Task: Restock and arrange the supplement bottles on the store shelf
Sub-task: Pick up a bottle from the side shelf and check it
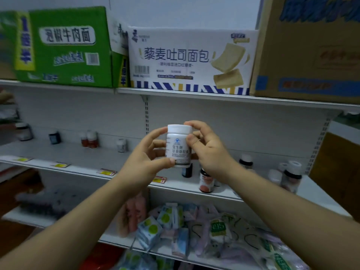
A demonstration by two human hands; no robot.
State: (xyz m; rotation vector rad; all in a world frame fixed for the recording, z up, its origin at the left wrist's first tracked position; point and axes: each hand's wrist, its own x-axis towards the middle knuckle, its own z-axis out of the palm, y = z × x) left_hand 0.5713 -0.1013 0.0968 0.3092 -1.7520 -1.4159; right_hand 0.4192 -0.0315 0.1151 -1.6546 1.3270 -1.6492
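Fingers (pixel 155 133) of the left hand (pixel 148 156) are clamping a white supplement bottle (pixel 178 147) from its left side, the thumb pressing near the bottle's base while the upper fingers are curling toward the cap. Fingers of the right hand (pixel 206 145) are gripping the same bottle from its right, one fingertip (pixel 188 123) resting on the white cap and the thumb lying across the label. Between the two sets of fingers the bottle is standing upright, held in the air in front of the middle shelf (pixel 78 152), its printed label facing the camera.

Below the right fingers, a dark bottle with a pink label (pixel 206 182) is standing near the shelf's front edge, with a small dark blue bottle (pixel 187 171) just beside it, directly under the held bottle. Further right of the right fingers, several white-capped bottles (pixel 291 176) are standing in a loose cluster. Well to the left of the left fingers, scattered small bottles (pixel 91 140) are sitting toward the back of the shelf, blurred. Yellow and red price tags (pixel 106 172) are running along the shelf edge below the left fingers.

Above both hands, a green carton (pixel 66 47), a white bread carton (pixel 192 59) and a brown carton (pixel 311 47) are resting side by side on the top shelf. Beneath the forearms, packets in pale wrappers (pixel 194 230) are lying heaped on the lower shelf.
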